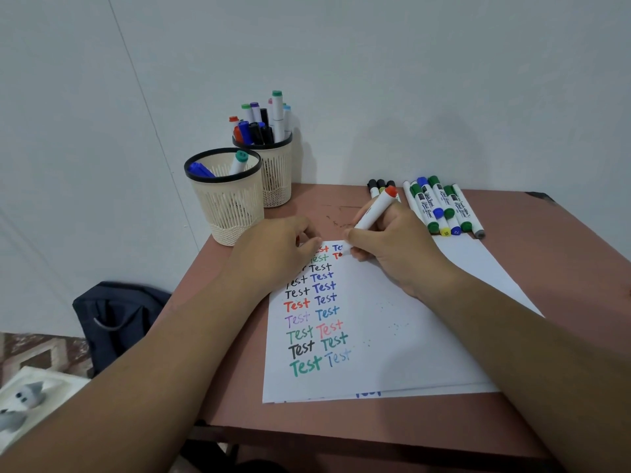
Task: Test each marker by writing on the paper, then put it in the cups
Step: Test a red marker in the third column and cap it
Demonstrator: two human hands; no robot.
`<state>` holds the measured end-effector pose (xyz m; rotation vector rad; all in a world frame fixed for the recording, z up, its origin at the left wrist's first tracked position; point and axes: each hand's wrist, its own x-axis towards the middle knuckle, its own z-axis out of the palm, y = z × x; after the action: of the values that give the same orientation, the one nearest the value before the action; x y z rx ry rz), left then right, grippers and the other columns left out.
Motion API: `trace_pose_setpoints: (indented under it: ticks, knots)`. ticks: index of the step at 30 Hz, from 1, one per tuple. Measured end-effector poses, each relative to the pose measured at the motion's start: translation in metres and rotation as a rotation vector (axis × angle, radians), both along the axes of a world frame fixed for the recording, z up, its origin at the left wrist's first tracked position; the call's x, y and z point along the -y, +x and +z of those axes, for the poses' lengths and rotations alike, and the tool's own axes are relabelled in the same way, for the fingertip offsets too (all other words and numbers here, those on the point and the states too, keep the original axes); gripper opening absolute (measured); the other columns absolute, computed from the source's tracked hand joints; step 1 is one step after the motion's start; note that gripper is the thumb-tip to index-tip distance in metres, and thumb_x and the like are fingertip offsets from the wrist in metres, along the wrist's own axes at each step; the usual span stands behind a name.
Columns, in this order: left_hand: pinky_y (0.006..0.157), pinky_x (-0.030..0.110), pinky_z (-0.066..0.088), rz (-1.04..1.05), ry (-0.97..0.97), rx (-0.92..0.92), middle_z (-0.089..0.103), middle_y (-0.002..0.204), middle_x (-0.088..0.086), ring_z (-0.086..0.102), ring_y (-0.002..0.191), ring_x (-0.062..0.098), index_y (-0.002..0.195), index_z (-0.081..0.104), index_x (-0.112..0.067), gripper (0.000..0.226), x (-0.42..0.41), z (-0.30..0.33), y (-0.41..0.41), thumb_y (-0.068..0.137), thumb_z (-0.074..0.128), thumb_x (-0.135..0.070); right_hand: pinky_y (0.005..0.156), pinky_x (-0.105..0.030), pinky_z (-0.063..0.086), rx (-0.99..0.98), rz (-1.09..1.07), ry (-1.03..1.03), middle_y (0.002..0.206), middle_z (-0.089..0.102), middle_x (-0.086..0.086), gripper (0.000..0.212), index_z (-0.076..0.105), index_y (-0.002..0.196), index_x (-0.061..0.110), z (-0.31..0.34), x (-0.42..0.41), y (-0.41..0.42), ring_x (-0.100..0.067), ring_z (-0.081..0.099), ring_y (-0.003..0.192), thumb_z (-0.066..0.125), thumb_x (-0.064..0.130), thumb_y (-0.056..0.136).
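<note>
Fingers of the right hand (392, 247) curl round a red-capped marker (375, 209), a closed grip, with the tip down on the paper (392, 336) beside the top rows of "Test" words. Just left of that grip the left hand (276, 250) rests on the paper, fingers loosely curled; whether they hold anything I cannot tell. Beyond the grip to its right lie loose markers (444, 208) on the tabletop (563, 254). Far left of it stand two cups (228, 199) with markers inside.
</note>
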<state>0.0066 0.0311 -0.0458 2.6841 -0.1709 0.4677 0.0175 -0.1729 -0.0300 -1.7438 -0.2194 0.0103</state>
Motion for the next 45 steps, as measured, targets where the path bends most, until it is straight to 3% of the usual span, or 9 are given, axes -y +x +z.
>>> trace_pose_setpoints:
  ticks: [7, 13, 21, 35, 39, 45]
  knots:
    - [0.062, 0.027, 0.046, -0.005, -0.003, 0.001, 0.064, 0.077, -0.020, 0.058, 0.075, 0.000, 0.098, 0.069, -0.038, 0.015, 0.0000, 0.0003, -0.0007, 0.093, 0.061, -0.049, 0.073, -0.041, 0.060, 0.037, -0.056, -0.021, 0.076, 0.064, -0.007, 0.018, 0.061, 0.091, 0.015, -0.0011, 0.0005, 0.0015, -0.019, 0.063, 0.067, 0.071, 0.002, 0.087]
    - [0.067, 0.031, 0.052, 0.001, -0.005, -0.013, 0.067, 0.080, -0.019, 0.060, 0.077, 0.001, 0.098, 0.069, -0.039, 0.016, -0.0004, -0.0005, 0.0012, 0.092, 0.060, -0.051, 0.078, -0.052, 0.062, 0.034, -0.053, -0.022, 0.078, 0.064, -0.009, 0.016, 0.062, 0.091, 0.014, -0.0017, 0.0001, 0.0014, -0.019, 0.064, 0.068, 0.073, 0.003, 0.087]
    - [0.063, 0.029, 0.050, -0.004, -0.013, -0.007, 0.066, 0.077, -0.017, 0.059, 0.074, 0.000, 0.097, 0.069, -0.038, 0.014, -0.0003, -0.0001, 0.0001, 0.092, 0.061, -0.050, 0.070, -0.039, 0.058, 0.044, -0.056, -0.062, 0.075, 0.064, -0.007, 0.015, 0.061, 0.088, 0.014, -0.0015, 0.0002, 0.0009, -0.017, 0.063, 0.065, 0.071, 0.003, 0.086]
    - [0.066, 0.031, 0.053, -0.006, -0.017, -0.017, 0.067, 0.079, -0.017, 0.060, 0.076, 0.000, 0.096, 0.069, -0.039, 0.014, -0.0001, -0.0008, 0.0010, 0.092, 0.061, -0.051, 0.071, -0.044, 0.060, 0.051, -0.122, -0.057, 0.074, 0.066, -0.007, 0.013, 0.063, 0.089, 0.014, -0.0011, 0.0005, 0.0007, -0.018, 0.065, 0.065, 0.073, 0.006, 0.085]
    - [0.064, 0.029, 0.050, -0.005, -0.020, -0.015, 0.066, 0.077, -0.017, 0.059, 0.075, 0.000, 0.095, 0.069, -0.039, 0.013, 0.0005, 0.0001, -0.0002, 0.092, 0.062, -0.049, 0.067, -0.038, 0.057, 0.048, -0.109, -0.070, 0.073, 0.065, -0.007, 0.012, 0.062, 0.090, 0.010, 0.0003, 0.0008, 0.0005, -0.016, 0.062, 0.061, 0.069, 0.003, 0.084]
    - [0.061, 0.027, 0.044, -0.015, -0.038, -0.017, 0.065, 0.076, -0.017, 0.058, 0.074, -0.001, 0.096, 0.069, -0.037, 0.013, 0.0018, 0.0024, -0.0029, 0.092, 0.063, -0.048, 0.071, -0.042, 0.060, 0.045, -0.115, -0.045, 0.070, 0.065, -0.002, 0.014, 0.063, 0.088, 0.014, -0.0004, 0.0009, -0.0002, -0.015, 0.064, 0.064, 0.071, 0.004, 0.084]
